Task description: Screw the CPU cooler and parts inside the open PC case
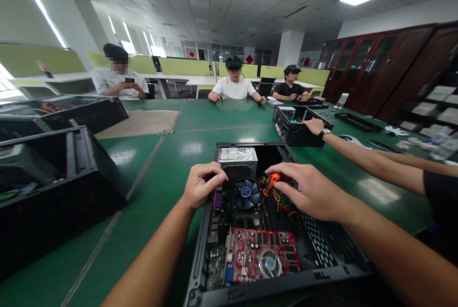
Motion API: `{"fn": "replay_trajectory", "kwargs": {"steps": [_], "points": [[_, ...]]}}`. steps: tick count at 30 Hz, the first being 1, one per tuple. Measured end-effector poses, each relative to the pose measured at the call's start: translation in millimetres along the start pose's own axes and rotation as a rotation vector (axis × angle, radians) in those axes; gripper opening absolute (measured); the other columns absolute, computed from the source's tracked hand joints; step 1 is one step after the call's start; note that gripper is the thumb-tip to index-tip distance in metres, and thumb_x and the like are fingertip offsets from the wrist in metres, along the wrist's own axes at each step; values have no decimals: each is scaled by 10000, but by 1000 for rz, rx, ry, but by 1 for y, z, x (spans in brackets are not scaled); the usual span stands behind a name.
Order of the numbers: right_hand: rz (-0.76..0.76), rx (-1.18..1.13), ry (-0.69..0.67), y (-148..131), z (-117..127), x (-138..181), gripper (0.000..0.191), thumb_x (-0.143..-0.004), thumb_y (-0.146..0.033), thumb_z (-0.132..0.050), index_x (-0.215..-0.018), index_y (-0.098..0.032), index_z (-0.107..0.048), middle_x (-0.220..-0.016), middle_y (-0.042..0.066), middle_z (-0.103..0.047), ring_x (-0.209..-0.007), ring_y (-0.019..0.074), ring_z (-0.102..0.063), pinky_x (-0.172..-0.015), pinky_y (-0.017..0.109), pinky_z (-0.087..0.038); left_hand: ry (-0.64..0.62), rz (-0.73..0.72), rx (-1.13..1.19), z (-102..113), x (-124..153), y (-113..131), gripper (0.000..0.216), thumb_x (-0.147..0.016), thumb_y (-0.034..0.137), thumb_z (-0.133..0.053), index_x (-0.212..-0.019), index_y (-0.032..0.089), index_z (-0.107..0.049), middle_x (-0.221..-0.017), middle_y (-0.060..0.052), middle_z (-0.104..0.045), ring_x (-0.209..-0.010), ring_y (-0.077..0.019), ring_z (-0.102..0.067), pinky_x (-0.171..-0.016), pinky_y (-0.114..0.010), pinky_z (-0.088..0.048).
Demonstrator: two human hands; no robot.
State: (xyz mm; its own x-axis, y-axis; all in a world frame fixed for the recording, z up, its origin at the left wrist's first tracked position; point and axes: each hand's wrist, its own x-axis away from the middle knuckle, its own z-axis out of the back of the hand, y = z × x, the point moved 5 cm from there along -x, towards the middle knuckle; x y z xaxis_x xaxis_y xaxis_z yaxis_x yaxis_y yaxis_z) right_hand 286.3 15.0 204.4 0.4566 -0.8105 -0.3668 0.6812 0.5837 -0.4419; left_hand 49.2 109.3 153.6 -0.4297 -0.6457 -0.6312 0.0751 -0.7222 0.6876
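Observation:
An open black computer case [318, 276] lies in front of me on the green table. My left hand [204, 184] is closed over its left rim, beside the metal power supply [238, 158]. Between the thumb and fingers of my right hand [309, 191] is an orange and black screwdriver [272, 184]. Its lower end points down beside the CPU fan [246, 194]; the tip cannot be made out. Yellow, red and black cables [282, 202] hang just below that hand. Nearer to me sits a red graphics card [246, 254] with a small round fan.
Two more open cases [103, 187] stand at the left. At the right, a co-worker's hand [314, 126] rests on another case [298, 133]. Three people sit across the green table [193, 118]. A black keyboard [358, 122] and small items lie at the far right.

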Motion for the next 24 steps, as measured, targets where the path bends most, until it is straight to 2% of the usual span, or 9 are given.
{"fn": "replay_trajectory", "kwargs": {"steps": [3, 12, 18, 20, 24], "points": [[-2, 0, 4, 0, -2, -1, 276, -955, -151, -542, -1214, -167, -634, -1192, 76, -720, -1092, 202, -665, -982, 354, -512, 49, -26, 63, -4, 2, -3, 382, -904, 417, -618, -619, 173, -691, -560, -28, -594, -563, -164, -534, -605, -317, -405], [-23, 23, 13, 1, 1, -3, 276, -969, -174, -540, -1231, -167, -630, -1194, 69, -719, -1090, 189, -662, -978, 343, -500, 91, -44, 112, -5, 4, -4, 427, -917, 426, -601, -575, 178, -659, -552, -31, -589, -563, -168, -521, -626, -334, -392], [-5, 5, -37, 0, -10, -6, 276, -963, -149, -552, -1227, -159, -630, -1193, 73, -717, -1092, 184, -659, -976, 338, -492, 108, -43, 115, -5, 4, -3, 437, -917, 447, -595, -583, 177, -673, -537, -33, -587, -554, -170, -521, -621, -340, -395], [-13, 8, -30, 0, -14, -8, 226, -953, -183, -596, -1172, -168, -650, -1122, 66, -729, -1018, 186, -670, -912, 334, -507, 111, -40, 113, -5, 4, -3, 439, -917, 449, -594, -580, 179, -671, -534, -33, -585, -552, -172, -522, -618, -341, -396], [-75, 4, -64, -1, -14, -12, 161, -914, -307, -691, -1004, -175, -674, -859, 29, -713, -740, 167, -647, -685, 300, -503, 123, -33, 105, -4, 4, -2, 448, -918, 453, -587, -569, 182, -659, -526, -30, -578, -547, -171, -521, -627, -345, -402]]}}
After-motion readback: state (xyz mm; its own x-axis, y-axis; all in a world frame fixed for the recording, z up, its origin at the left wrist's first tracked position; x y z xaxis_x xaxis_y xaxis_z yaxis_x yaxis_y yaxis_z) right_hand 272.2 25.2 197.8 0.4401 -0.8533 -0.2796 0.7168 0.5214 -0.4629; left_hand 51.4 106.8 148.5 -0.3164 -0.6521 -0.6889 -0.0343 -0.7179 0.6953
